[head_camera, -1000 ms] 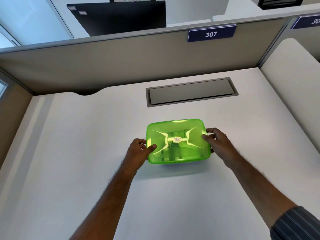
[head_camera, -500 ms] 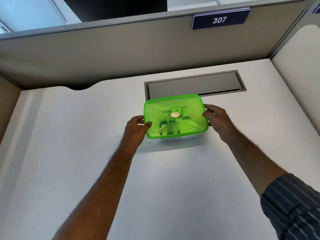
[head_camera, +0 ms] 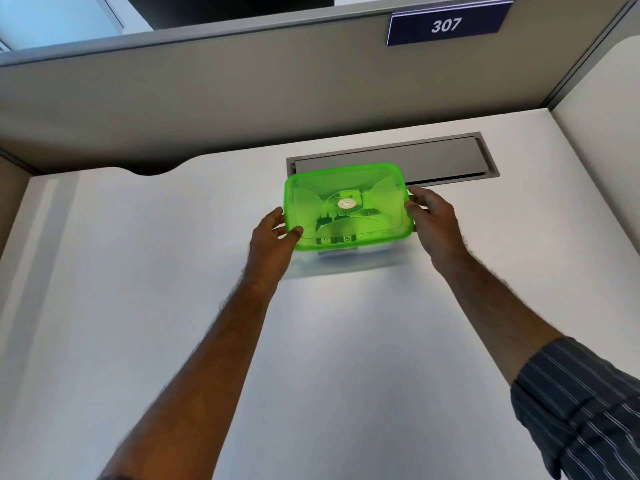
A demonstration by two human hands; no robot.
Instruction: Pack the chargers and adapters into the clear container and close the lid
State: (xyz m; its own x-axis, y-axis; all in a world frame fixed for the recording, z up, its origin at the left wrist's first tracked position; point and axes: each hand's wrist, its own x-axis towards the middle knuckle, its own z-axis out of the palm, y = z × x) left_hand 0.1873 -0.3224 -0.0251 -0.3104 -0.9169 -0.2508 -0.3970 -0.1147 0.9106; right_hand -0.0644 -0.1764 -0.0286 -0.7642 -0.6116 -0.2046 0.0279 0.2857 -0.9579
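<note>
White and bare, the table (head_camera: 138, 306) runs back to a beige partition carrying a number plate marked 307 (head_camera: 446, 25), with a grey cable hatch (head_camera: 433, 157) let into its far part. Just in front of that hatch sits the container (head_camera: 346, 261), its clear body showing faintly under a bright green lid (head_camera: 346, 202) that is on top; dark shapes, likely the chargers, show dimly through it. Its long axis runs left to right, and a hand is at each short end. The left hand (head_camera: 273, 237) curls round the near left corner, thumb on the lid's rim, fingers (head_camera: 275, 216) against the side. The right hand (head_camera: 433, 223) cups the right edge with its fingers bent onto the rim. Both hands are equally near, so neither needs to reach. Whether the lid is fully snapped down cannot be told from here; the likely remaining move is a downward press along both ends.
</note>
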